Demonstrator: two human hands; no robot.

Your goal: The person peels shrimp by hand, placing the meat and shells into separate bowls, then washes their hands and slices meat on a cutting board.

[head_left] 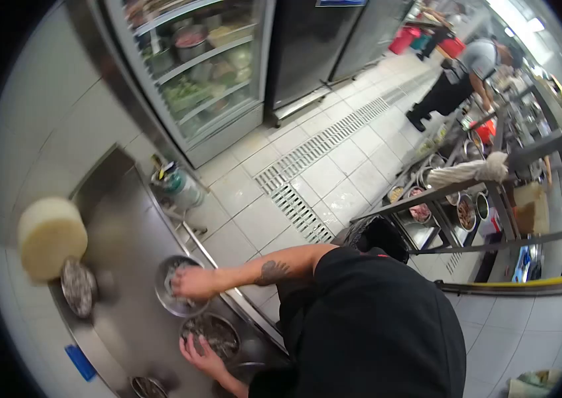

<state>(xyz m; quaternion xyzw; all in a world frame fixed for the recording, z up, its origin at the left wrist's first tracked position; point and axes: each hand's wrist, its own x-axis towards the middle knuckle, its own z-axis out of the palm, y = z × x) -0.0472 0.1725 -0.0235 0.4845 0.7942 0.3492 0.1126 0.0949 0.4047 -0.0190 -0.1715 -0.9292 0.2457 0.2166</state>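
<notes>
My right hand (191,283), on the tattooed arm, reaches down into a round metal bowl (161,292) with some pale greyish pieces in it. Its fingers are curled, and what they hold is hidden. Just below, a second metal bowl (233,326) is full of grey pieces (211,331) that look like raw shrimp. My left hand (205,358) lies at this bowl's near edge with fingers spread, holding nothing visible. Both bowls stand on a steel counter (138,338).
A container of grey pieces (78,286) and a thick round cutting board (52,239) stand by the tiled wall. A blue object (80,362) lies near the counter's edge. Behind are a glass-door fridge (208,86), a floor drain (294,212), and a co-worker (460,79) at a prep rack.
</notes>
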